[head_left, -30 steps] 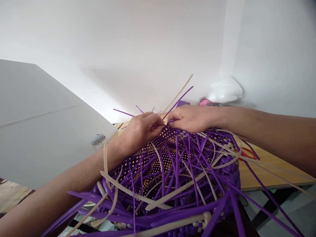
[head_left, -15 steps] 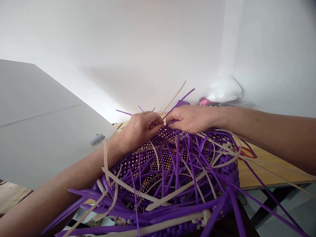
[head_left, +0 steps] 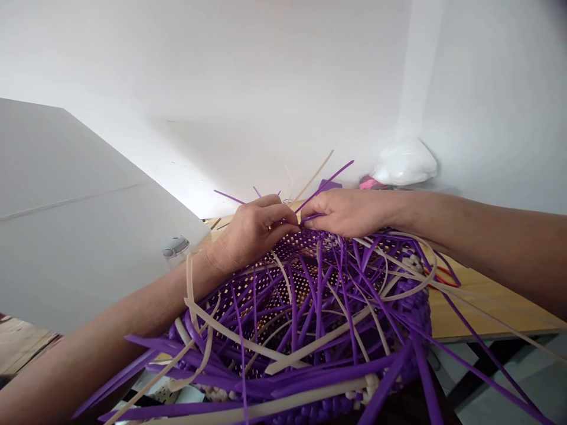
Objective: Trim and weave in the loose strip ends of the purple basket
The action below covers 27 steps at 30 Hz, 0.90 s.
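A woven purple and cream basket [head_left: 310, 295] lies open toward me, with many loose purple and cream strips crossing over its inside. At its far rim, my left hand [head_left: 261, 227] is closed, thumb and fingertips pinched at a purple strip. Just to the right, my right hand [head_left: 345, 212] grips a purple strip between thumb and fingers, its fingertips nearly touching the left ones. Beyond the hands, a long purple strip [head_left: 330, 182] and a cream strip [head_left: 316, 172] stick up from the rim.
The basket rests on a wooden table [head_left: 478, 304]. A white plastic bag [head_left: 407, 162] with something pink lies against the wall at the back right. Left stands a grey panel [head_left: 88, 206], with a clear-sided container [head_left: 175, 248] beside it. Orange loops [head_left: 443, 276] lie right of the basket.
The view has shifted slightly. My left hand has lifted its fingers a little at the rim, while my right hand keeps nearly the same place and grip.
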### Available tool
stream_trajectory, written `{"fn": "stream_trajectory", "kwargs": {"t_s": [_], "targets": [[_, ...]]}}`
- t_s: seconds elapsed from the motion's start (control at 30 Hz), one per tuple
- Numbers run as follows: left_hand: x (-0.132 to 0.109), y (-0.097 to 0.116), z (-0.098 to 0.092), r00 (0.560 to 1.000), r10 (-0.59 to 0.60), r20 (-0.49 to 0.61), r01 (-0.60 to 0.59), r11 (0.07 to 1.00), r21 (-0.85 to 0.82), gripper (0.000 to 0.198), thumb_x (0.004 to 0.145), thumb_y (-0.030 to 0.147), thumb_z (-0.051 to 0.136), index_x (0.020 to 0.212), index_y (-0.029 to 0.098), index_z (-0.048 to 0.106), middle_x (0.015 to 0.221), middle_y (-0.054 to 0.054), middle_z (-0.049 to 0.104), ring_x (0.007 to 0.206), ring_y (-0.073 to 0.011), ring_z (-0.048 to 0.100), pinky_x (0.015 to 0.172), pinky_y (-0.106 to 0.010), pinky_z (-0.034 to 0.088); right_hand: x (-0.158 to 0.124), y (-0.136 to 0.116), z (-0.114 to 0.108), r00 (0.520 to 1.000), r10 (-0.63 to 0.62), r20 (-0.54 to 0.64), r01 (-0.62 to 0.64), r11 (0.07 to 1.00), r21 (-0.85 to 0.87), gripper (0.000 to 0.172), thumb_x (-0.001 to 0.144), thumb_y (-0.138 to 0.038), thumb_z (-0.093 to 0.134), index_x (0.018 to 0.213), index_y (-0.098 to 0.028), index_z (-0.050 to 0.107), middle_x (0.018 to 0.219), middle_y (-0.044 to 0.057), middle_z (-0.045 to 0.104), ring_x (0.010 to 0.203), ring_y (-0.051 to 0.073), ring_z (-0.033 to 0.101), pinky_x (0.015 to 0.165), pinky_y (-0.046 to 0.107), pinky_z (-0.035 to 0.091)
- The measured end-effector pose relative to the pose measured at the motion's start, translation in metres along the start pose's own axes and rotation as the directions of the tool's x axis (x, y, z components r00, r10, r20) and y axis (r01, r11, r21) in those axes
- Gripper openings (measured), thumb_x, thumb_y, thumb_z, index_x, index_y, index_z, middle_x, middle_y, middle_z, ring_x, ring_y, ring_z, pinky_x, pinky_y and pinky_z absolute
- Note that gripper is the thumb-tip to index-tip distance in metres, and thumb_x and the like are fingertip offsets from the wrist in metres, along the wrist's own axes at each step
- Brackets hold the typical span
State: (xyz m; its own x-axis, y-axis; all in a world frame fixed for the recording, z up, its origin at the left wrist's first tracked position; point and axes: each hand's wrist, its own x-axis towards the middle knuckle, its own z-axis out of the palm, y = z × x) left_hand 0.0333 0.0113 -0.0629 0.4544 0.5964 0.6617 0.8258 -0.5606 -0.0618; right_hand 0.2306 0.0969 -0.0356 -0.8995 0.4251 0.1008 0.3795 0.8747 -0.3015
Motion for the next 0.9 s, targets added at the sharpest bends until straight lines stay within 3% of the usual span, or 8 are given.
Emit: {"fn": "stream_trajectory", "kwargs": {"t_s": [0.2, 0.4, 0.57, 0.77, 0.9], "targets": [[-0.0009, 0.0002, 0.0005, 0.997, 0.017, -0.076, -0.017, 1.0, -0.001, 0.017, 0.088, 0.007, 0.058, 0.09, 0.018, 0.071, 0.091, -0.002, 0.066, 0.08, -0.0106, 0.063, 0.073, -0.024, 0.052, 0.0011, 0.0021, -0.0006, 0.998, -0.066, 0.005, 0.066, 0.997, 0.036, 0.029, 0.091, -0.02, 0.048, 0.11, -0.02, 0.07, 0.106, 0.004, 0.074, 0.091, 0.02, 0.066, 0.077, 0.03, 0.046], [0.0051, -0.0025, 0.0017, 1.0, 0.016, -0.022, -0.016, 0.999, 0.034, 0.018, 0.086, 0.004, 0.055, 0.085, 0.016, 0.069, 0.09, -0.004, 0.064, 0.078, -0.0119, 0.062, 0.072, -0.026, 0.053, 0.0035, 0.002, 0.0009, 0.997, -0.077, 0.02, 0.075, 0.995, 0.068, 0.028, 0.091, -0.019, 0.049, 0.109, -0.02, 0.07, 0.109, 0.004, 0.074, 0.094, 0.022, 0.066, 0.082, 0.032, 0.048], [0.0014, -0.0008, 0.0012, 0.998, 0.061, 0.029, -0.062, 0.998, 0.032, 0.018, 0.092, 0.008, 0.054, 0.093, 0.018, 0.069, 0.096, -0.003, 0.066, 0.082, -0.0109, 0.063, 0.074, -0.024, 0.052, 0.0036, 0.0034, 0.0015, 0.997, -0.078, 0.001, 0.077, 0.995, 0.07, 0.027, 0.093, -0.021, 0.048, 0.11, -0.02, 0.07, 0.113, 0.005, 0.073, 0.099, 0.022, 0.066, 0.088, 0.032, 0.048], [-0.004, -0.0031, 0.0027, 0.989, 0.091, -0.114, -0.08, 0.992, 0.095, 0.014, 0.093, 0.011, 0.058, 0.096, 0.018, 0.069, 0.106, -0.005, 0.065, 0.094, -0.0131, 0.064, 0.08, -0.026, 0.054, 0.0039, 0.0037, 0.0011, 0.997, -0.07, 0.015, 0.069, 0.996, 0.05, 0.027, 0.093, -0.022, 0.05, 0.112, -0.021, 0.069, 0.118, 0.004, 0.072, 0.104, 0.022, 0.066, 0.088, 0.032, 0.047], [0.0001, -0.0065, 0.0033, 0.993, 0.105, -0.048, -0.101, 0.992, 0.079, 0.015, 0.092, 0.01, 0.057, 0.088, 0.017, 0.069, 0.1, -0.005, 0.064, 0.088, -0.0128, 0.064, 0.077, -0.025, 0.054, 0.0047, 0.0016, 0.0014, 0.997, -0.075, 0.017, 0.074, 0.996, 0.045, 0.027, 0.093, -0.021, 0.05, 0.111, -0.021, 0.069, 0.117, 0.005, 0.073, 0.103, 0.022, 0.066, 0.088, 0.032, 0.047]]}}
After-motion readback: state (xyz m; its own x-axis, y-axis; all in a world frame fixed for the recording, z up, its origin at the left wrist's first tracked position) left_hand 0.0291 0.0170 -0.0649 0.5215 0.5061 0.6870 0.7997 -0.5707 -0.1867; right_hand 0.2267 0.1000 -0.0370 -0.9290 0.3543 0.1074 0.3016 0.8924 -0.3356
